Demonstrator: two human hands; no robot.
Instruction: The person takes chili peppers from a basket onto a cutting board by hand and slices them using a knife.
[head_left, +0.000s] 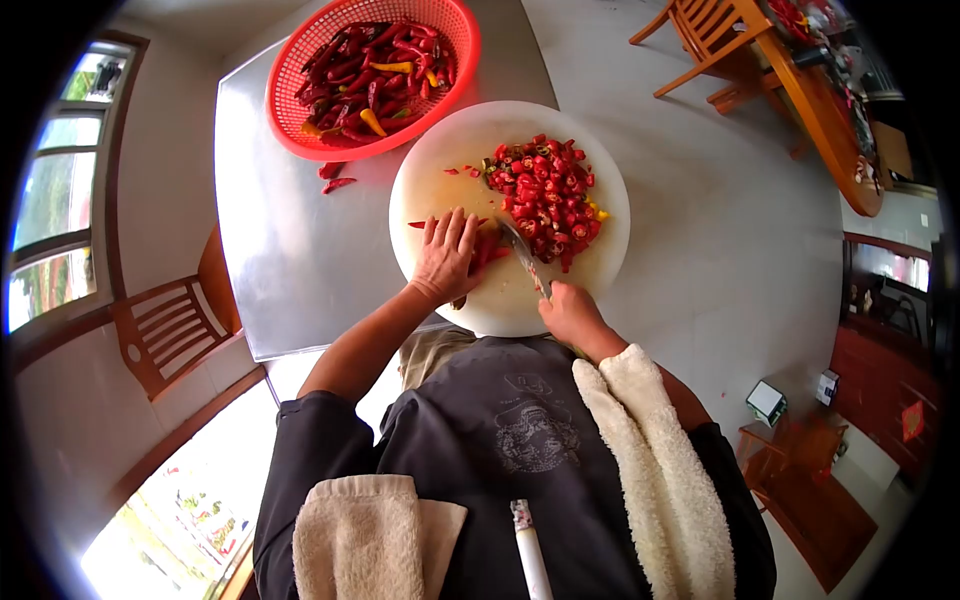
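On a round white cutting board (440,130), my left hand (447,255) presses down on whole red chili peppers (487,248), its fingers laid over them and partly hiding them. My right hand (575,318) is closed round the handle of a knife (520,250). The blade lies between the held peppers and a heap of chopped red chili peppers (545,195) on the right of the board. Whether the edge touches a pepper I cannot tell. A few small red bits lie above my left hand.
A red plastic basket (470,60) of whole chilies stands beyond the board on the metal table (270,260). Two loose chilies (338,180) lie beside it. Wooden chairs (175,330) stand around. A lit cigarette (530,550) juts in below; towels (365,540) hang over my shoulders.
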